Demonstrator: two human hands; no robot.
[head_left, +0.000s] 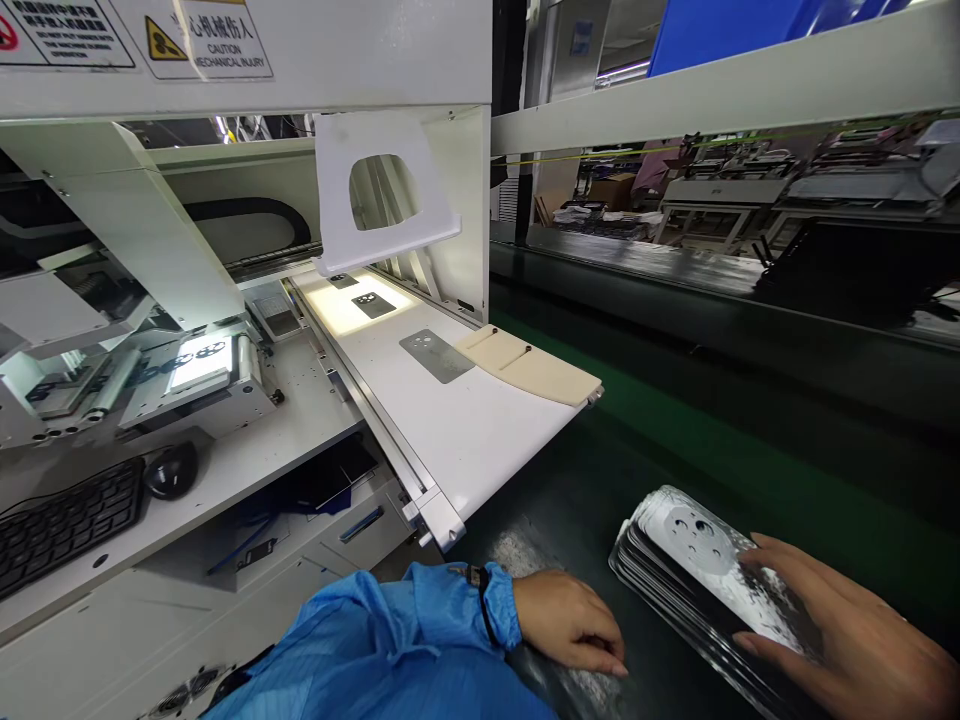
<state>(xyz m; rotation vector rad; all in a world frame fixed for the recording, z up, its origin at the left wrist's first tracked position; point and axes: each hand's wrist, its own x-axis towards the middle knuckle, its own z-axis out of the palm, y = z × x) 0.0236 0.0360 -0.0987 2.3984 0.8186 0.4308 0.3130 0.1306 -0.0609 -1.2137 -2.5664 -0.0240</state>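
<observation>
While the left hand (570, 625) rests empty, the right hand (847, 640) lies open-palmed on glossy, holed plates (690, 540).

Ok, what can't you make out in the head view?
Stack of plates: count unreadable; right hand and bottom edge hide its near end.
Left hand: curled fingers hide its palm side.
Warning labels: cut by top edge, print too small.
Far benches: blurred.

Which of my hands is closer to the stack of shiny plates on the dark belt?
Right. The right hand lies on top of the stack of shiny plates; the left hand rests on the dark belt to the stack's left, not touching it.
</observation>
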